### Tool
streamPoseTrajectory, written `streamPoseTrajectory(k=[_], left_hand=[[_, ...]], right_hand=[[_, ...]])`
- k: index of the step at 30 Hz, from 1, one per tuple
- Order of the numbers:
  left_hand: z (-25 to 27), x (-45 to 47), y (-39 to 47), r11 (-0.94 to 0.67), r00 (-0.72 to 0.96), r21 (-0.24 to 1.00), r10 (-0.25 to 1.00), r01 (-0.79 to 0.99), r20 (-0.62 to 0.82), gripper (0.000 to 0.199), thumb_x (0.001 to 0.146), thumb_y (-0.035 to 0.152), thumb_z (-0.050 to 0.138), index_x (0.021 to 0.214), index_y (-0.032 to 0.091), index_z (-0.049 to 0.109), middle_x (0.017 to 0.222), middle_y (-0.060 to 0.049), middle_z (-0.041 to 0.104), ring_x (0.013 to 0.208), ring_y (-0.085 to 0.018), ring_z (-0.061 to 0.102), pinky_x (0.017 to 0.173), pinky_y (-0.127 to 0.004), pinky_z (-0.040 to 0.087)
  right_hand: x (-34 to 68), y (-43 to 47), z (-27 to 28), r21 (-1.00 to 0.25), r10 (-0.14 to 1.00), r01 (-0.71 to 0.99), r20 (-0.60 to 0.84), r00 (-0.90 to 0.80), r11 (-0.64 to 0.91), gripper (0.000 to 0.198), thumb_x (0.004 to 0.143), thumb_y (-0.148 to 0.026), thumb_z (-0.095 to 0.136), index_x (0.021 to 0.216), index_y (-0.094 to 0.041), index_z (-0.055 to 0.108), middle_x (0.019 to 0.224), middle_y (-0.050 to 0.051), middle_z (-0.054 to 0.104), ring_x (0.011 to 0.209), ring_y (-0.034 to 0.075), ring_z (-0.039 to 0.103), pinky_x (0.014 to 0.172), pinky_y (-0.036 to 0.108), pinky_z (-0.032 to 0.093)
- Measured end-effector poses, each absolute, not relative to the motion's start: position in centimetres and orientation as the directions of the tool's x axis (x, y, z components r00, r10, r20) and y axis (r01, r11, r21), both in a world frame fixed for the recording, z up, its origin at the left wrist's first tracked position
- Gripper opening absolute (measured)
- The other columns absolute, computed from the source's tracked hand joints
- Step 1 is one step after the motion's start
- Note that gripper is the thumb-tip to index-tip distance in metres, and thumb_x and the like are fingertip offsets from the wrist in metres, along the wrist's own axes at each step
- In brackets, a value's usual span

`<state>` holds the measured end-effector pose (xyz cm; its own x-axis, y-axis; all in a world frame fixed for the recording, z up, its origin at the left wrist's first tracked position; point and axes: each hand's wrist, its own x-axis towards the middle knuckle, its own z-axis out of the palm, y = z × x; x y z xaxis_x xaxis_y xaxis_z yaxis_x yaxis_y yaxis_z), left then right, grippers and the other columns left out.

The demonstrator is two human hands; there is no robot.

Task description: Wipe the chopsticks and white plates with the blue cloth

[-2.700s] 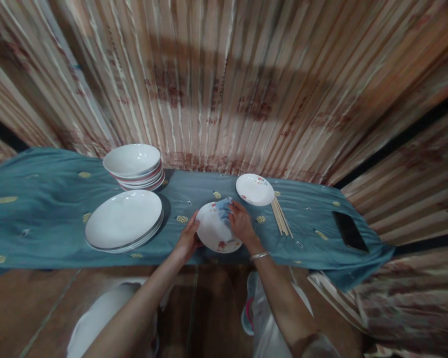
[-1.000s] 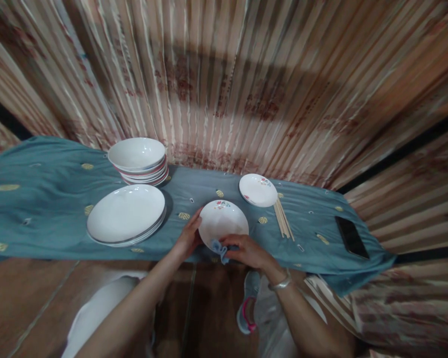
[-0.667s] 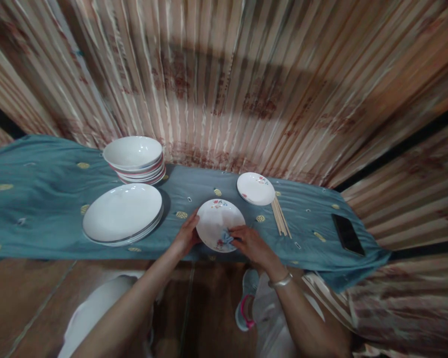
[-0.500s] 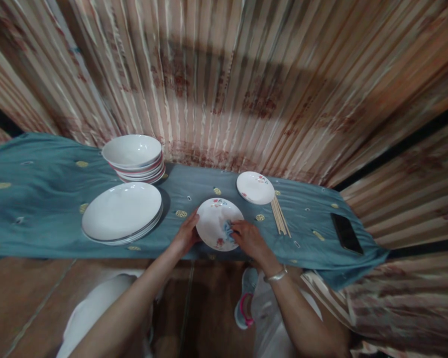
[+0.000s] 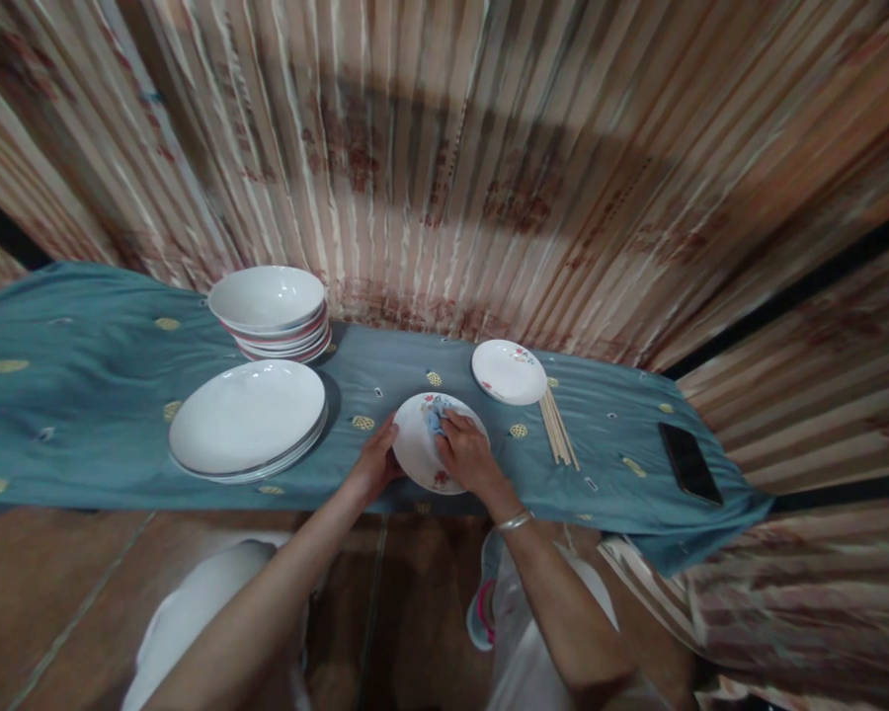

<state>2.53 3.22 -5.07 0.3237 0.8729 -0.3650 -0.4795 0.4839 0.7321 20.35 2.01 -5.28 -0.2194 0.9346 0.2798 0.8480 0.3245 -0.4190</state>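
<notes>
A small white plate with red and blue flowers point(image 5: 413, 456) is in front of me, near the front edge of the table. My left hand point(image 5: 378, 458) grips its left rim, thumb on top and fingers underneath. My right hand point(image 5: 468, 450), a silver bangle on its wrist, presses a crumpled light-blue cloth point(image 5: 437, 415) onto the upper middle of the plate. Behind and to the right lies a similar floral plate point(image 5: 509, 373), probably on top of another. A few wooden chopsticks point(image 5: 559, 427) lie beside it.
Large white plates point(image 5: 248, 420) are stacked at the left, with a stack of white bowls point(image 5: 268, 298) behind them. A black phone point(image 5: 689, 462) lies at the right end of the teal tablecloth point(image 5: 81, 395). A pleated curtain point(image 5: 415, 178) hangs along the back.
My right hand has moved the cloth from the plate's right side up and left to its upper middle. My left hand keeps its hold on the rim.
</notes>
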Motion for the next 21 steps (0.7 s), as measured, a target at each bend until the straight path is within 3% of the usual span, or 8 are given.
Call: streamPoseTrajectory(k=[4,12,21], left_hand=[[-5.1,2.6,3.2,0.476,0.33,0.728,0.877,-0.493,-0.35,0.061,0.074,0.037,0.069,0.131,0.021,0.053,0.11,-0.012,0.068,0.084,-0.024,0.066,0.058,-0.029,0.054],[-5.3,2.7,3.1,0.441,0.313,0.756,0.894,-0.484,-0.321,0.059,0.074,0.037,0.068,0.129,0.019,0.054,0.108,-0.01,0.068,0.073,-0.018,0.064,0.053,-0.025,0.051],[-4.8,2.9,3.1,0.423,0.293,0.776,0.902,-0.468,-0.316,0.063,0.071,0.041,0.07,0.128,0.02,0.055,0.107,-0.01,0.07,0.079,-0.023,0.066,0.051,-0.026,0.05]], right_hand=[[19.3,1.8,-5.0,-0.481,0.932,0.805,0.274,-0.239,0.348,0.034,0.091,-0.023,0.044,0.119,-0.015,0.06,0.134,0.014,0.053,0.128,0.024,0.043,0.11,0.045,0.035],[18.1,-0.8,-2.9,-0.546,0.904,0.725,0.171,-0.393,0.419,0.031,0.092,-0.018,0.042,0.113,-0.015,0.065,0.131,0.01,0.057,0.122,0.021,0.05,0.107,0.039,0.039],[20.2,-2.8,-2.4,-0.622,0.885,0.669,0.088,-0.457,0.407,0.022,0.089,-0.017,0.051,0.093,-0.02,0.072,0.117,0.007,0.067,0.11,0.021,0.06,0.097,0.036,0.045]])
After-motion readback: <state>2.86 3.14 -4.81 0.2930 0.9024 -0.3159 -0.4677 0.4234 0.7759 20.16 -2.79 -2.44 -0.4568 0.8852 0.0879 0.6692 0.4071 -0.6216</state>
